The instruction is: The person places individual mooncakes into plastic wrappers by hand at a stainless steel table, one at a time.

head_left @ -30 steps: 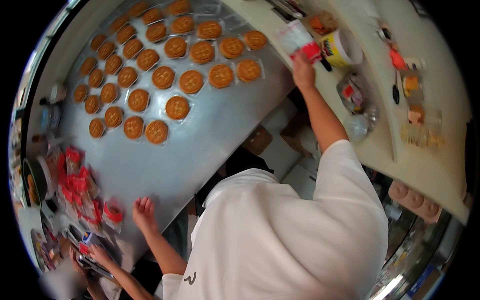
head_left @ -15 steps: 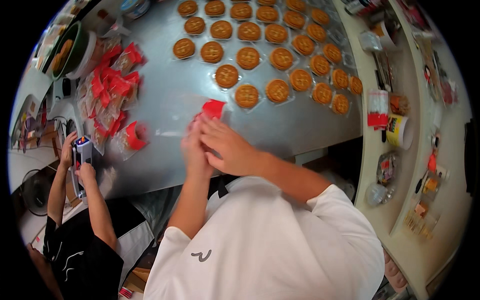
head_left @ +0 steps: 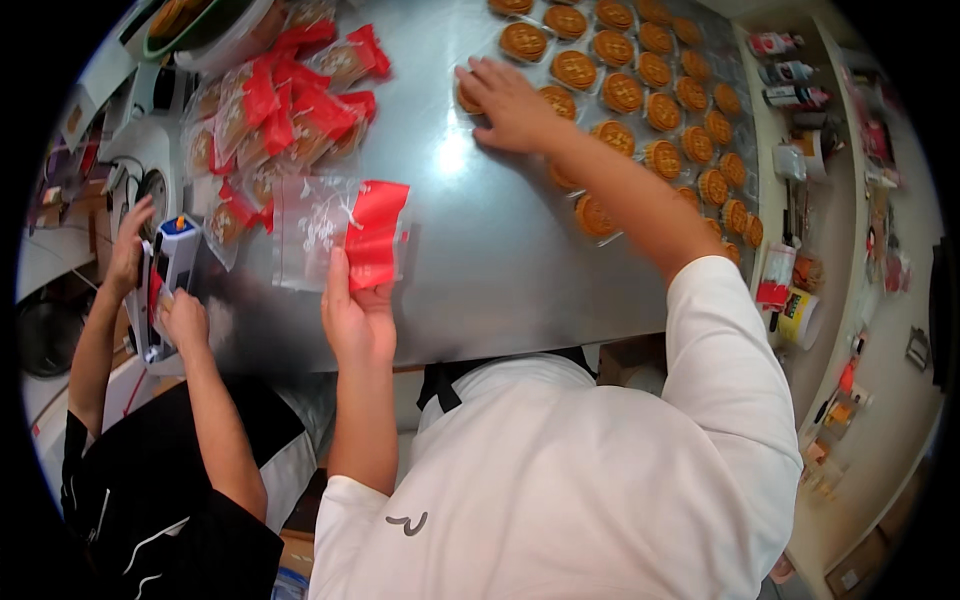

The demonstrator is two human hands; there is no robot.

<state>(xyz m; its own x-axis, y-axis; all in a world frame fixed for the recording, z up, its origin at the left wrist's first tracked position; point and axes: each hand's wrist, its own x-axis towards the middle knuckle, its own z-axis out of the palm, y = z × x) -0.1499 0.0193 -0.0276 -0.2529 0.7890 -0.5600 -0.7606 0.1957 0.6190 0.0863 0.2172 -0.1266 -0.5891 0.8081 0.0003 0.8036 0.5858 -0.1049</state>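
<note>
One bag [head_left: 362, 225] — inside table edge [head_left: 500, 351]

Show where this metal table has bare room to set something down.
The table shows bare metal up the middle, between the piled red packets and the round pastries, and along the near edge, right of the bag in the left grip. Crowded: far left, with packets, and far right, with pastries.

The left hand [head_left: 360, 318] holds a flat transparent bag [head_left: 340, 228] with a red band above the metal desk [head_left: 475, 255]. The right hand [head_left: 517, 108] is at a mooncake [head_left: 466, 102], its fingers [head_left: 488, 74] partly covering it. Filled red-and-clear bags [head_left: 285, 118] lie piled at the left.
</note>
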